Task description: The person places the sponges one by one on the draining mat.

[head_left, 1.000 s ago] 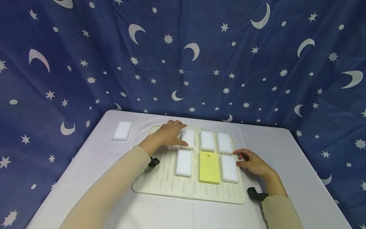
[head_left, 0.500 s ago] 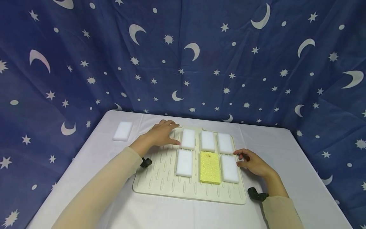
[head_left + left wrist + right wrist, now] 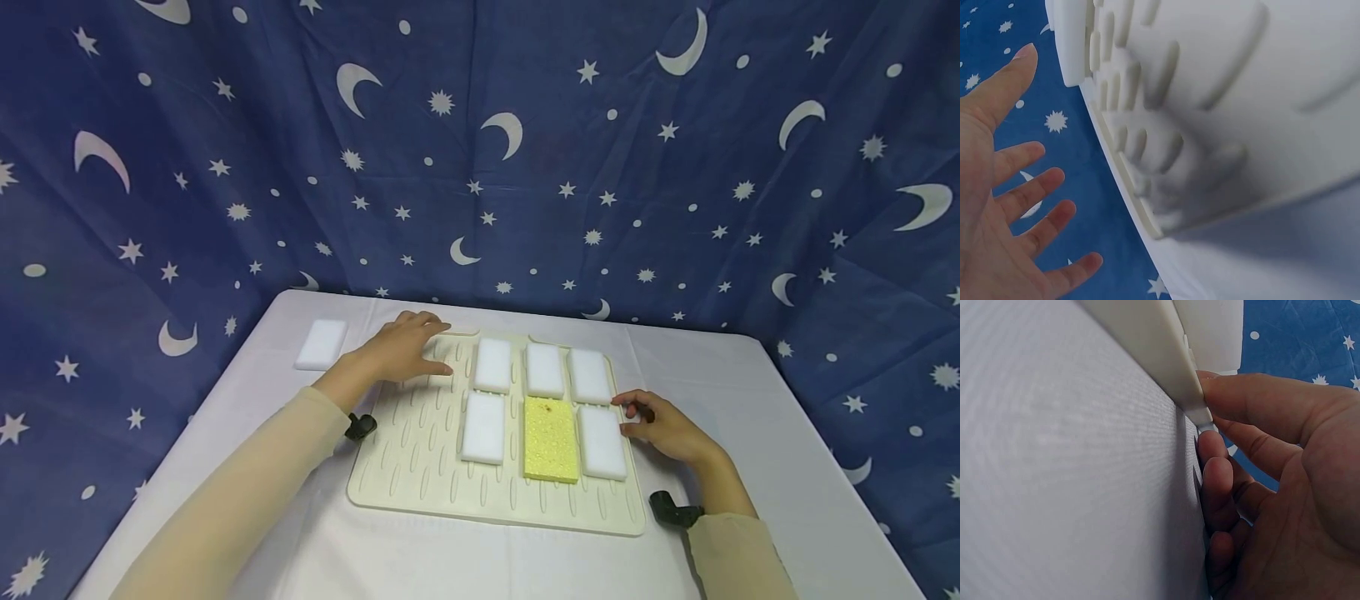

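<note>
My left hand (image 3: 400, 346) hovers above the back left of a cream ribbed mat (image 3: 420, 496), fingers spread and holding nothing; the left wrist view shows its fingers (image 3: 1047, 187) apart from the mat. On the mat, several white sponges (image 3: 492, 364) lie in two rows. A yellow sponge (image 3: 551, 437) sits in the front row between a white sponge (image 3: 483, 427) and another white sponge (image 3: 602, 442). My right hand (image 3: 667, 427) rests at the mat's right edge, fingers loosely bent. In the right wrist view its thumb (image 3: 1241, 397) touches that edge.
One more white sponge (image 3: 322, 344) lies at the back left of the white-covered table (image 3: 420, 558), off the mat. Behind the table hangs a blue curtain (image 3: 420, 167) with moons and stars. A small dark camera (image 3: 675, 510) is on the right wrist.
My left hand has drawn away leftward from the back-row left white sponge, which stays in place on the mat. The right hand and the other sponges have not moved.
</note>
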{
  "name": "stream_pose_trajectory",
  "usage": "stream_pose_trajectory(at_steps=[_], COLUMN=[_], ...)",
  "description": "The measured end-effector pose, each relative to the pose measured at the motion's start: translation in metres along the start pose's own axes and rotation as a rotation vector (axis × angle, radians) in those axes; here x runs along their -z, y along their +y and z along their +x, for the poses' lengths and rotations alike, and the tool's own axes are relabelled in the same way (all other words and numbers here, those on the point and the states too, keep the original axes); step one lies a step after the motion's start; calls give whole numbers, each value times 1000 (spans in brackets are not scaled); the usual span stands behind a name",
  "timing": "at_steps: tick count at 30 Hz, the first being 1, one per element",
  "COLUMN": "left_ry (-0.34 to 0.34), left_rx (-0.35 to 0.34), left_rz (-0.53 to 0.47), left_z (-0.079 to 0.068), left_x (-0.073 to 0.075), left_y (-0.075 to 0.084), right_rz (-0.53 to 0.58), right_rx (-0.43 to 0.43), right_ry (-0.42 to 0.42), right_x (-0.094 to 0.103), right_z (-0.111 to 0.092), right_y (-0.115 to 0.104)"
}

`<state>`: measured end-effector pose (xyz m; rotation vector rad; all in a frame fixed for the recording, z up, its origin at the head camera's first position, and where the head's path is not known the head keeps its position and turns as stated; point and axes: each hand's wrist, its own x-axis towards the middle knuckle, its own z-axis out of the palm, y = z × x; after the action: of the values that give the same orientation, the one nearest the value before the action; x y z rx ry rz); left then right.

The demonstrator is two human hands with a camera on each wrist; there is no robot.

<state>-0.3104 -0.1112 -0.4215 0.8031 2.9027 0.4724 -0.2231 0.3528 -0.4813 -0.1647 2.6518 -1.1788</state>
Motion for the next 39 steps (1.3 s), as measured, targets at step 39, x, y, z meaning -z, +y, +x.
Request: stream_pose_trajectory(at_steps=[39], left_ry=[-17], left_rx=[107], left_rz=[-1], left_z=[-36], left_x=[26], left_y=[-84], right_rz=[0], right_rx=[7], right_ry=[-10], right_x=[3], right_z=[-1], right_y=[1])
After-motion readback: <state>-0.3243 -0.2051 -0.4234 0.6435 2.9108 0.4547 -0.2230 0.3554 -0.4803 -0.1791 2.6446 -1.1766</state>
